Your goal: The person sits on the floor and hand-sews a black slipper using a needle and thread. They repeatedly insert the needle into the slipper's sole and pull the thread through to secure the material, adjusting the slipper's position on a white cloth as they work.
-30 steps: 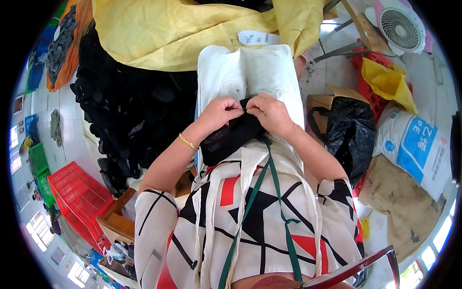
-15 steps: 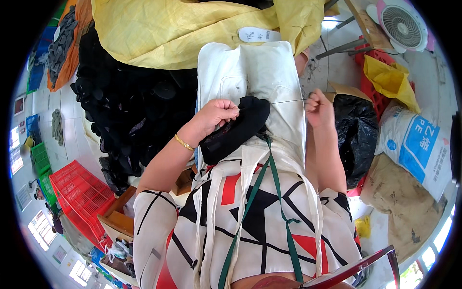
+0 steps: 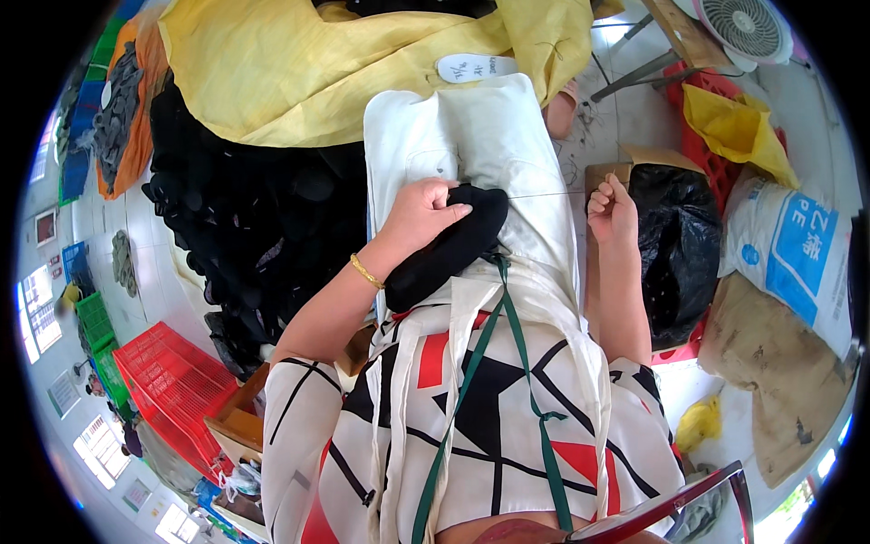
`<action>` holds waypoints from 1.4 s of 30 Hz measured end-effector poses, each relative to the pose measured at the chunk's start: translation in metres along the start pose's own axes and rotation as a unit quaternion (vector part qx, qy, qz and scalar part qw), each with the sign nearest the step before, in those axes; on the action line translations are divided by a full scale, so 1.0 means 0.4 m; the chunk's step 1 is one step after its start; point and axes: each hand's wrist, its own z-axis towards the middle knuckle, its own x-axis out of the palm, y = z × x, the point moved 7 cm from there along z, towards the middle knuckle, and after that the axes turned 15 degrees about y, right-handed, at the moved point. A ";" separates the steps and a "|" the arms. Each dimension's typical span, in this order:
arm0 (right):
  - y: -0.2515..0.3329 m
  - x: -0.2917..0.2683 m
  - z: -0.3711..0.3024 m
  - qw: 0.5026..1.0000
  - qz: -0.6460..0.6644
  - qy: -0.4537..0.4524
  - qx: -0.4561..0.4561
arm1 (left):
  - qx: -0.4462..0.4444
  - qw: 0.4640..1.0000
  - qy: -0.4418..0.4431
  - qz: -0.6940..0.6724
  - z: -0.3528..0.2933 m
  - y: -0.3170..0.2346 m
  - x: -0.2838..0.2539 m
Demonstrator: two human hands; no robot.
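Observation:
My left hand (image 3: 421, 215) is closed on the upper left edge of a black slipper-shaped cloth piece (image 3: 455, 238), thumb on top. The piece lies over my lap on a white apron (image 3: 526, 136). A thin dark thread (image 3: 544, 195) runs from the piece toward my right hand (image 3: 613, 210). That hand is raised at the right with its fingers pinched together on the thread; whether a needle is between them is too small to tell. Green apron ties (image 3: 512, 313) hang just below the cloth piece.
A large heap of black cloth pieces (image 3: 263, 227) lies at my left. A yellow sack (image 3: 335, 72) with a white sole-shaped piece (image 3: 476, 68) is ahead. At right stand a black-lined carton (image 3: 675, 245), a white sack (image 3: 788, 245) and a fan (image 3: 743, 27). Red crates (image 3: 172, 390) stand left.
My left hand has turned over the cloth piece, so its back and thumb now show on top. My right hand has shifted slightly right and down, farther from the piece. The view has shifted a little.

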 end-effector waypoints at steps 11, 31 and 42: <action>0.280 0.289 -0.197 0.952 0.046 0.225 -0.204 | -0.055 0.997 -0.029 -0.040 0.003 0.045 0.038; 0.083 0.493 -0.409 0.728 -0.354 0.563 0.168 | -0.190 0.885 0.103 -0.412 -0.006 0.008 0.068; -0.162 0.492 -0.153 0.561 -0.751 0.311 -0.155 | -0.083 0.970 0.088 0.210 -0.036 -0.115 0.023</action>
